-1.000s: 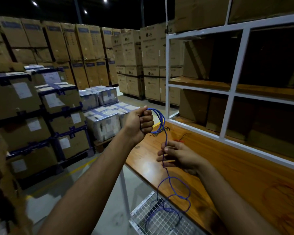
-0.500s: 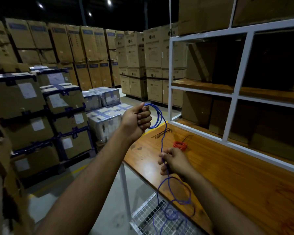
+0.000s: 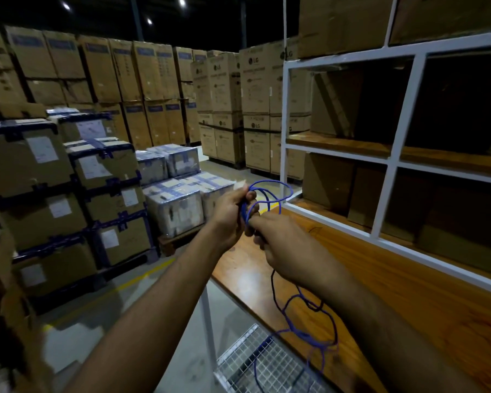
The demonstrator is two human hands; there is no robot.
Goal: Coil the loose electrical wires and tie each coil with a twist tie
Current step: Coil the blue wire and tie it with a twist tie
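The right hand has risen from the bench to meet the left hand. Both hands grip the blue wire: loops at the left hand, slack hanging below the right hand over the bench edge.

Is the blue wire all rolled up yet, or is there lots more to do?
Not yet. A few loops of the blue wire are already gathered in the left hand. The right hand is right beside it, feeding in more wire. A long loose tail still hangs below, over the wooden table edge and the wire basket. No twist tie shows on the coil, so tying is still to come.
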